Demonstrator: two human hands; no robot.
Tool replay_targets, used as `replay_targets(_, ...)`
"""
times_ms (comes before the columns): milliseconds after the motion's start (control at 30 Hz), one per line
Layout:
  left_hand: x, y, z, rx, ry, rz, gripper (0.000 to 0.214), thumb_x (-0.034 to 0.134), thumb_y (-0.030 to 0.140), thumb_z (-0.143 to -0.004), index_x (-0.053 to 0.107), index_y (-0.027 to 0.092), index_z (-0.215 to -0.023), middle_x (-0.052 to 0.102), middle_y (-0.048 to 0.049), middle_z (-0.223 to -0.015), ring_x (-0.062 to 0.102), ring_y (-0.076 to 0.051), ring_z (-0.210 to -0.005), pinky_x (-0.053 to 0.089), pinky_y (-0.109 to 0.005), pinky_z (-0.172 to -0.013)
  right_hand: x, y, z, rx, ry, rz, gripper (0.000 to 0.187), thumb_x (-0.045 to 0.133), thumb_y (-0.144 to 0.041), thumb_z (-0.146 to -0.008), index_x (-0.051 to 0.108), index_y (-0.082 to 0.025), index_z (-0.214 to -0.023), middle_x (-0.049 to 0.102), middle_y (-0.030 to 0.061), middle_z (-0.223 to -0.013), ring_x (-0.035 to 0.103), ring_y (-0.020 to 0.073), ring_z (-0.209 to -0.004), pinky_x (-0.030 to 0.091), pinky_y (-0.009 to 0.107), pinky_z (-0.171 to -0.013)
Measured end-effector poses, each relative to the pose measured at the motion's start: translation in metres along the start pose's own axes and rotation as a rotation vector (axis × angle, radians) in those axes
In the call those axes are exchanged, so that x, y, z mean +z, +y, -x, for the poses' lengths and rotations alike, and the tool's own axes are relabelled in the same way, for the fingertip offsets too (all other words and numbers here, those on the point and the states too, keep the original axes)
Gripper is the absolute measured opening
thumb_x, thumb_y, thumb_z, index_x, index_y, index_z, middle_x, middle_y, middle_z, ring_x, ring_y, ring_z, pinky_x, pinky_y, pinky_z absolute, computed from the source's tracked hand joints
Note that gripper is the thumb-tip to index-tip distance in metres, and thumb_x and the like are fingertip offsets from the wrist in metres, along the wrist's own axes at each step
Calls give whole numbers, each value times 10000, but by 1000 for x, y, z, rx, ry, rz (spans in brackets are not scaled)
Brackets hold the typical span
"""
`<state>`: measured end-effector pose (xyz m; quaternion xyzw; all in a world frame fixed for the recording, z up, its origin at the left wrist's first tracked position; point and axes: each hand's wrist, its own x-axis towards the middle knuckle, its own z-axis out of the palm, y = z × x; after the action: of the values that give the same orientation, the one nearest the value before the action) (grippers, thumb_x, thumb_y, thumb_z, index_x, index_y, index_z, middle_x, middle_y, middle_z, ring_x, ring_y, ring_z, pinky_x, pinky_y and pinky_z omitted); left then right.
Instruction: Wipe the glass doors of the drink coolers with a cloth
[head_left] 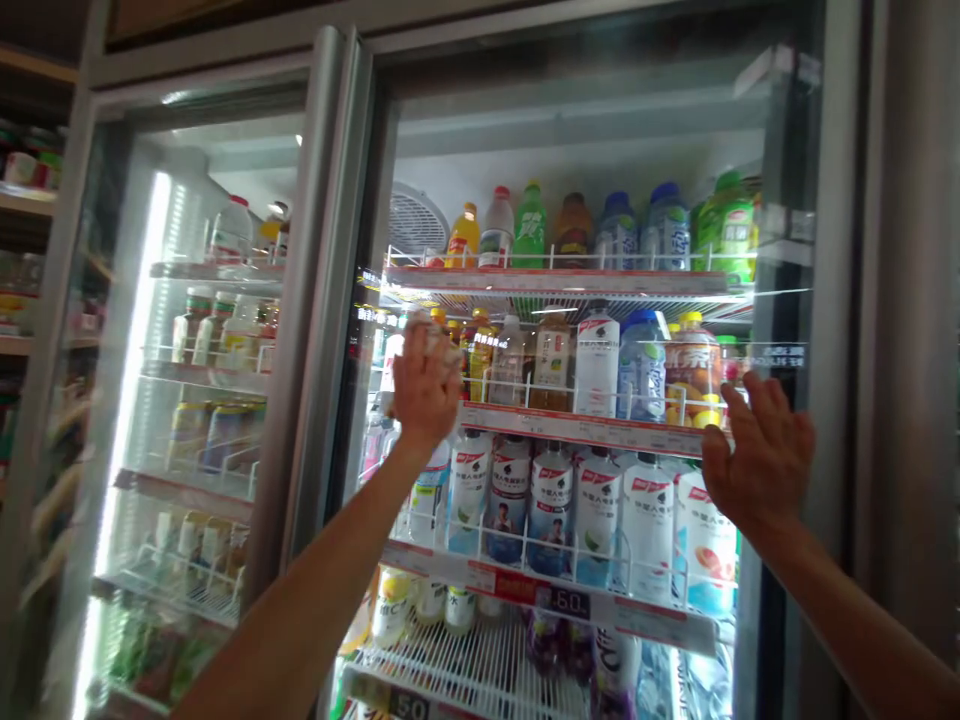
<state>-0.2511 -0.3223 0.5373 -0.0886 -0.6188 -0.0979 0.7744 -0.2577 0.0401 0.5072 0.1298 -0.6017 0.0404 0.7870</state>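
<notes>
A tall glass fridge door (570, 110) stands in front of me, with drinks lit up behind it. Raised to the left part of the pane, my left hand (426, 395) presses a crumpled pale cloth (442, 340) against the glass; the hand covers much of the cloth. On the right side of the same door is my right hand (765, 450), its fingers spread and nothing in it. It is at the glass, near the door's right frame, though contact is hard to make out.
Behind the pane are shelves of bottles, among them white-labelled bottles (596, 510) and a green bottle (530, 225) higher up. A second glass-fronted fridge section (202, 320) stands left, past a metal door frame (319, 290). Shelves with goods (30, 160) line the far left.
</notes>
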Motion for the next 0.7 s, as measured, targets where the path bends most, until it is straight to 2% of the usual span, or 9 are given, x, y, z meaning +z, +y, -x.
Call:
replay_targets(67, 2, -19, -15, -172, 60, -12, 396, 420, 313, -847, 489, 163, -1207, 331, -125, -1438, 245, -260, -1360, 226, -469, -1103, 1, -1, 0, -9, 13, 4, 513, 364, -349, -856, 437, -153, -1324, 462, 151, -1356, 369, 271, -1302, 254, 476, -1059)
replay_targets(133, 9, -3, -20, -179, 41, 15, 423, 427, 304, -837, 469, 150, -1228, 308, -129, -1448, 201, -268, -1375, 213, -475, -1111, 1, -1, 0, -11, 21, 14, 511, 365, -353, -856, 444, -153, -1319, 468, 151, -1351, 372, 271, -1300, 264, 475, -1055)
replay_targets(300, 29, 117, 7, 246, -165, 133, 409, 442, 309, -840, 462, 205, -1235, 313, -77, -1453, 125, -236, -1398, 221, -439, -1116, 2, 3, 1, -31, 46, 19, 502, 357, -360, -856, 450, -177, -1314, 485, 136, -1339, 397, 267, -1285, 296, 480, -1033)
replay_targets(367, 30, 141, 21, 461, -216, 155, 406, 435, 337, -849, 466, 216, -1235, 336, -54, -1445, 130, -225, -1397, 237, -418, -1113, 2, 5, 1, -42, 41, 12, 503, 357, -358, -854, 455, -171, -1310, 488, 142, -1334, 401, 271, -1281, 298, 486, -1028)
replay_targets(433, 25, 131, 25, 552, -230, 146, 400, 427, 333, -856, 463, 226, -1239, 353, -42, -1438, 157, -209, -1393, 235, -418, -1116, 0, 5, 1, -40, 17, 13, 501, 355, -347, -853, 459, -158, -1305, 483, 151, -1337, 398, 279, -1282, 299, 495, -1023)
replay_targets(467, 22, 116, 22, 522, -216, 130, 397, 425, 318, -858, 460, 230, -1244, 357, -45, -1437, 174, -205, -1389, 231, -428, -1117, 0, 5, 1, -34, -2, 19, 500, 355, -336, -852, 456, -152, -1306, 478, 155, -1340, 393, 282, -1285, 300, 502, -1020)
replay_targets(600, 15, 54, -4, 87, -60, 57, 421, 430, 287, -854, 437, 210, -1268, 317, -91, -1455, 196, -253, -1382, 237, -501, -1101, -3, 1, 1, 2, -68, 43, 509, 356, -284, -849, 409, -141, -1335, 449, 162, -1361, 355, 287, -1308, 293, 527, -1018)
replay_targets(667, 16, 57, -5, 9, -35, 61, 430, 432, 286, -851, 433, 192, -1270, 296, -103, -1463, 164, -268, -1389, 239, -509, -1100, -4, -1, 1, 6, -69, 32, 512, 363, -272, -851, 392, -144, -1346, 440, 163, -1368, 341, 285, -1316, 287, 535, -1020)
replay_targets(700, 18, 68, -1, 55, -56, 75, 429, 433, 288, -849, 436, 190, -1266, 299, -102, -1461, 146, -262, -1393, 243, -497, -1102, -4, -1, 1, 5, -69, 23, 513, 369, -269, -851, 385, -148, -1350, 434, 162, -1373, 336, 285, -1320, 282, 540, -1022)
